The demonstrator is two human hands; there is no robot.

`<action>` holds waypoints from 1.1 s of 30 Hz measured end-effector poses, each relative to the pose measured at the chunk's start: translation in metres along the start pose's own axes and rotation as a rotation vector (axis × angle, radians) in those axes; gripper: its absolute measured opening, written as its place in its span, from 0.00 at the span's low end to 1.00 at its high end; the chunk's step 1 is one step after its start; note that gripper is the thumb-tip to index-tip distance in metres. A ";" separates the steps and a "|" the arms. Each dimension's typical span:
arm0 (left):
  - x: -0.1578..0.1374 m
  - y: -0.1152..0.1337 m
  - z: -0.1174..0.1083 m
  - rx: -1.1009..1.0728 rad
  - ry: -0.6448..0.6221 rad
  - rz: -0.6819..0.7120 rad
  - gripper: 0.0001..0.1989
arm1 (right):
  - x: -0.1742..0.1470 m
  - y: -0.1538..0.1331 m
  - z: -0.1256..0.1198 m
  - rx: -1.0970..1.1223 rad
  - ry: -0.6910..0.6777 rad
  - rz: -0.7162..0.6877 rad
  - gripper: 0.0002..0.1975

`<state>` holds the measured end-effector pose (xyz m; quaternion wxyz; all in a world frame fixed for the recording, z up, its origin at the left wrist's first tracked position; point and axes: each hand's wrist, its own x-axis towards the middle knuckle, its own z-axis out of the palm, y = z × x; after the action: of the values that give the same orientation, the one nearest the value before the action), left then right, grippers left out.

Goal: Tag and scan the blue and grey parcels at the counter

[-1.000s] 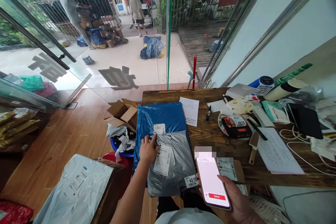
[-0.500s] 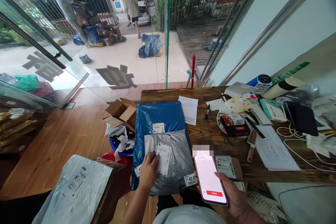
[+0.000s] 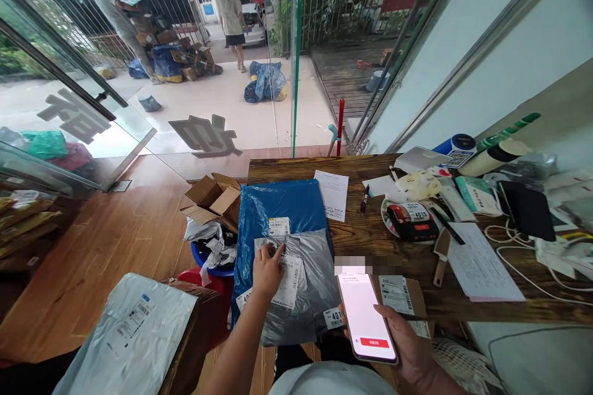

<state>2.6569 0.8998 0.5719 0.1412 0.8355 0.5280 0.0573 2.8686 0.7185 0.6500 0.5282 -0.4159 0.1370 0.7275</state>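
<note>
My left hand (image 3: 267, 268) rests on a grey plastic mailer (image 3: 315, 278), its fingers spread at the left part of the white shipping label (image 3: 291, 284). That mailer lies on top of a larger blue plastic mailer (image 3: 290, 197), which has its own label (image 3: 278, 226). A sticker (image 3: 333, 318) reading 4010 is at the grey mailer's lower right corner. In my right hand (image 3: 403, 336) is a smartphone (image 3: 365, 315), its lit screen pale with a red button near the bottom. Just right of the phone sits a small cardboard box (image 3: 419, 297) with a label.
Right on the wooden table (image 3: 296, 166) are a knife (image 3: 441, 256), papers (image 3: 484, 265), a black scanner-like device (image 3: 412, 222) and cables. An open carton (image 3: 215, 197) and a blue bin (image 3: 210, 265) stand left; nearer is a white-wrapped parcel (image 3: 143, 321). Two people stand outside beyond glass doors.
My left hand has slid up the grey mailer, and its fingers have spread out. The phone stays in my right hand. Outside, one person has shifted slightly.
</note>
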 end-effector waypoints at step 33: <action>-0.020 0.193 0.059 -0.165 -0.502 0.444 0.62 | -0.055 -0.057 -0.089 0.278 0.330 -0.488 0.21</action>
<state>2.8293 0.7937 0.5738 0.3179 0.9038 0.2758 -0.0781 2.9653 0.6483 0.6497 0.7095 -0.4727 0.2152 0.4762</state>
